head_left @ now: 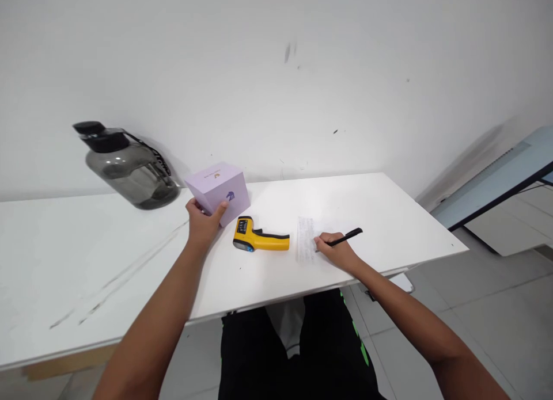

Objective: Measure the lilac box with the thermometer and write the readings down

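Note:
My left hand [204,220] grips the lower left part of a lilac box [224,194], its thumb on the front face and the other fingers mostly hidden behind. A dark emblem marks the front, and small gold print the top. In my right hand [339,251] is a black pen [348,236], its tip low near a patch of small handwriting [306,239] on white. Where the paper's right edge lies I cannot tell. Between my hands a yellow and black infrared thermometer [261,236] lies on its side, handle pointing right.
A large smoky-grey water bottle [133,170] with black lid and strap stands at the back left, by the wall. The white table [142,285] ends at a slanting right edge. Beyond it is a pale panel-like object [496,181]. My legs are below the front edge.

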`<action>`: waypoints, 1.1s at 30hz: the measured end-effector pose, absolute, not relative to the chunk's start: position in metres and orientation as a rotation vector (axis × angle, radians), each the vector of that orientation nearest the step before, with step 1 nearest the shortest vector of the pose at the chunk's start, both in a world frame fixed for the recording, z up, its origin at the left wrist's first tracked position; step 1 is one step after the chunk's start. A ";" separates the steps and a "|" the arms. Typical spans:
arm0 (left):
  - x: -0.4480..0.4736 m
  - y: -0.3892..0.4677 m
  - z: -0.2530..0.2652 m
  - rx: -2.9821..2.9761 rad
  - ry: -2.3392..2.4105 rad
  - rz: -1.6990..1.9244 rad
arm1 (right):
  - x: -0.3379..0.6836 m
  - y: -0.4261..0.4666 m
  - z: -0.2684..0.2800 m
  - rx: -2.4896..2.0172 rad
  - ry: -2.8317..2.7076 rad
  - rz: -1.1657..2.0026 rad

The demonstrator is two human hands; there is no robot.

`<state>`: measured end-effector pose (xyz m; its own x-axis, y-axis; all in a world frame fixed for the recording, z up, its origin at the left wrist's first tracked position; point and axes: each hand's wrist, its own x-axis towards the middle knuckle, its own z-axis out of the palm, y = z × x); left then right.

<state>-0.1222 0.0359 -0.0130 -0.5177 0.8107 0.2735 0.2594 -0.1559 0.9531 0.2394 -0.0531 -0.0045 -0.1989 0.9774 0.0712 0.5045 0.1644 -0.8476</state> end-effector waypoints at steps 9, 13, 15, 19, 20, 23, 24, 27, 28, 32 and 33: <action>-0.124 0.039 -0.017 1.250 1.707 1.689 | 0.240 -0.054 -0.001 -1.401 -1.852 0.995; -0.123 0.038 -0.015 1.230 1.687 1.705 | 0.241 -0.054 -0.002 -1.414 -1.844 0.962; -0.122 0.036 -0.013 1.231 1.697 1.708 | 0.241 -0.054 -0.003 -1.410 -1.847 0.923; -0.120 0.034 -0.011 1.265 1.740 1.666 | 0.241 -0.054 -0.004 -1.413 -1.841 0.899; -0.120 0.034 -0.012 1.267 1.734 1.663 | 0.242 -0.054 -0.004 -1.415 -1.845 0.907; -0.123 0.036 -0.015 1.272 1.738 1.658 | 0.243 -0.054 -0.003 -1.399 -1.882 0.951; -0.124 0.037 -0.016 1.275 1.751 1.652 | 0.243 -0.054 -0.003 -1.395 -1.887 0.962; -0.125 0.039 -0.019 1.284 1.775 1.644 | 0.243 -0.054 -0.003 -1.406 -1.863 0.961; -0.126 0.039 -0.019 1.286 1.774 1.647 | 0.243 -0.053 -0.004 -1.409 -1.854 0.955; -0.125 0.038 -0.018 1.289 1.744 1.657 | 0.242 -0.053 -0.004 -1.385 -1.847 0.949; -0.124 0.038 -0.018 1.287 1.735 1.657 | 0.242 -0.053 -0.004 -1.379 -1.839 0.948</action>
